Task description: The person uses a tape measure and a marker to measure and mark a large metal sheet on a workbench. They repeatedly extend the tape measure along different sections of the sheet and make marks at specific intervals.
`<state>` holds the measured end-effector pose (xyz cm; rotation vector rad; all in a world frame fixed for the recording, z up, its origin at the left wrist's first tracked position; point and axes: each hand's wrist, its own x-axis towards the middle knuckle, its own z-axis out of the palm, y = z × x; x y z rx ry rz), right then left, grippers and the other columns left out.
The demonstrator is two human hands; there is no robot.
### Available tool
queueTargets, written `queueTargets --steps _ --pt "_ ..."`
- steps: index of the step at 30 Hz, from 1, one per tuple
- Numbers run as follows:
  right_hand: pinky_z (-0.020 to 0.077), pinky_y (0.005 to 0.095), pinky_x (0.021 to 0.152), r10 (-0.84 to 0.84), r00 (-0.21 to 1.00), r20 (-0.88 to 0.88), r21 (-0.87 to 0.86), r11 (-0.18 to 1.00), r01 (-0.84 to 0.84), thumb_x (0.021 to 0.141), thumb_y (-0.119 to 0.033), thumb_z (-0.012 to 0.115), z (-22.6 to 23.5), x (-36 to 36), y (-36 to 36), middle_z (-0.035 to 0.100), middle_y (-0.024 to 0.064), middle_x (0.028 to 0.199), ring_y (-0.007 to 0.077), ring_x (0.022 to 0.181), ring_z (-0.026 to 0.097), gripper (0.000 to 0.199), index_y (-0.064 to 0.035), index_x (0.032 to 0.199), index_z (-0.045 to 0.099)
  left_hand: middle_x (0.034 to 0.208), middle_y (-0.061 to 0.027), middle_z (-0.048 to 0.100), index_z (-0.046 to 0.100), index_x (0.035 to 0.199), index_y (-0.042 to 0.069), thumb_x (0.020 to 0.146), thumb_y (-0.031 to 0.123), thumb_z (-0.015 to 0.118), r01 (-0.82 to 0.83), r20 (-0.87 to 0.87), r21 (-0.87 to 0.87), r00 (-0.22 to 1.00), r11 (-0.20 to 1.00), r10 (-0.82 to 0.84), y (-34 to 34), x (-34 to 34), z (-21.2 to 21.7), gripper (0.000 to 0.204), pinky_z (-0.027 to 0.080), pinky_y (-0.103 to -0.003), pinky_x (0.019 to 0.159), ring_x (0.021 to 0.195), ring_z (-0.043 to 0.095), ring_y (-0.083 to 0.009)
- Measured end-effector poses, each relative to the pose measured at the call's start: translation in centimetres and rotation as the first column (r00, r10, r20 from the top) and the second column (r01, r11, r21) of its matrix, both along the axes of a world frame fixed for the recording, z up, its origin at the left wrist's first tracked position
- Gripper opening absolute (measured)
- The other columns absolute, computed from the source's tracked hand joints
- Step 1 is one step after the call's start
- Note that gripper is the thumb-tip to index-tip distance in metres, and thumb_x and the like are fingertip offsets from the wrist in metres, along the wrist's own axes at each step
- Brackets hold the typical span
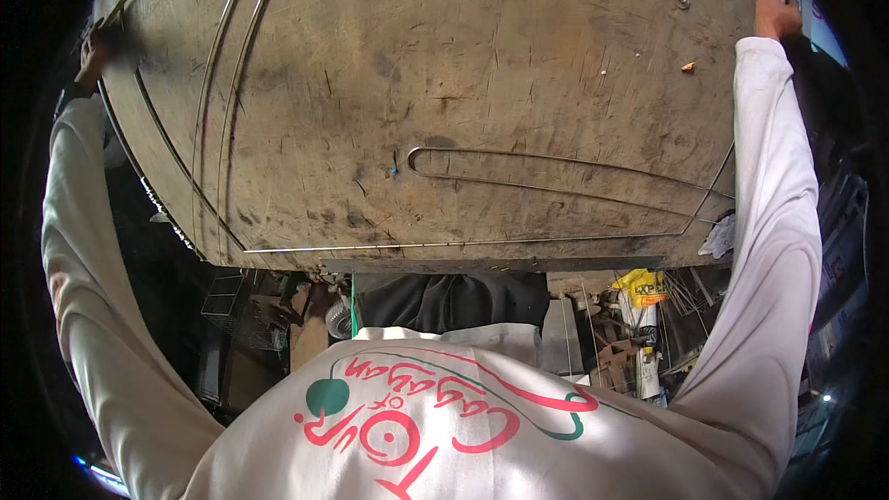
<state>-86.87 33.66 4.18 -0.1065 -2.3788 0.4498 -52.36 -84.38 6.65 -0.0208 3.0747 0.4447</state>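
left hand (93,54): upper left of frame, on the left edge of the counter (482,65); looks curled over the edge, but dark and at the rim, so how tightly it grips cannot be told
right hand (774,7): upper right of frame, at the counter's right edge; fingers seem wrapped over the edge, exact closure cannot be told
bent wire rod (463,243): thin metal, lies flat on the worn counter between both hands; one long hairpin loop runs up the left side to the top left, a straight run follows the near edge, a second hairpin loop lies across the centre right
rod vs hands: well apart from the right hand; left loop runs near the left hand, contact cannot be told
arms: white sleeves spread wide, coming up from the lower edge
small screw (682,2): on the counter, upper right, near the right hand
below counter: yellow bag (645,286) and metal clutter, lower right
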Motion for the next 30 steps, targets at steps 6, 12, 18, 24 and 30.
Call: queueTargets --steps 6,12,18,24,30 --pt "0.0535 0.0478 0.074 -0.065 0.995 0.076 -0.002 0.998 0.065 0.073 -0.075 0.073 2.1 3.6 -0.6 0.072 0.0252 0.082 0.0420 0.080 0.071 0.077 0.0009 0.085 0.076 0.121 -0.0113 0.056 0.048 0.140 0.000 0.093 0.019 0.060 0.153 -0.085 -0.362 0.977 0.919 -0.196 -2.5 1.4 2.2 0.052 0.047 -0.043 0.092 0.107 0.054 -0.0267" --pt "0.0516 0.0422 0.075 -0.002 0.985 0.171 0.004 1.000 0.001 0.089 -0.053 0.073 6.6 8.4 -1.3 0.073 0.0177 0.090 0.0343 0.081 0.069 0.046 -0.0074 0.097 0.075 0.170 -0.0096 0.015 0.024 0.160 0.015 0.082 0.009 0.051 -0.224 0.086 -0.509 0.947 0.831 0.308 19.7 4.8 -2.4 0.083 0.011 -0.062 0.122 0.157 0.012 -0.0341" --pt "0.0516 0.0409 0.079 0.080 0.991 0.110 -0.037 0.996 -0.077 0.096 -0.043 0.069 3.9 7.3 -2.7 0.072 0.0200 0.096 0.0355 0.087 0.068 0.039 -0.0059 0.107 0.074 0.155 -0.0092 0.047 0.054 0.145 0.014 0.081 0.003 0.067 -0.236 -0.321 0.041 0.917 0.971 0.237 32.1 0.6 6.3 0.066 0.026 -0.043 0.122 0.146 0.037 -0.0344" --pt "0.0490 0.0362 0.102 0.202 0.946 0.253 0.282 0.920 -0.272 0.104 -0.011 0.052 -0.6 7.5 9.2 0.063 0.0132 0.138 0.0276 0.121 0.062 0.034 -0.0064 0.135 0.063 0.113 -0.0074 0.064 0.076 0.104 0.017 0.083 0.025 0.080 0.164 -0.422 0.252 0.905 0.954 -0.044 48.8 -8.9 7.0 0.023 0.046 -0.044 0.098 0.110 0.059 -0.0305" --pt "0.0504 0.0341 0.099 0.137 0.962 0.237 0.714 0.647 -0.268 0.106 -0.014 0.052 2.2 7.3 12.2 0.064 0.0150 0.136 0.0273 0.118 0.064 0.036 -0.0011 0.138 0.059 0.098 -0.0075 0.061 0.070 0.096 0.012 0.085 0.019 0.076 0.102 -0.498 0.309 0.864 0.946 0.070 48.9 -8.6 5.1 0.014 0.045 -0.041 0.087 0.096 0.058 -0.0281"
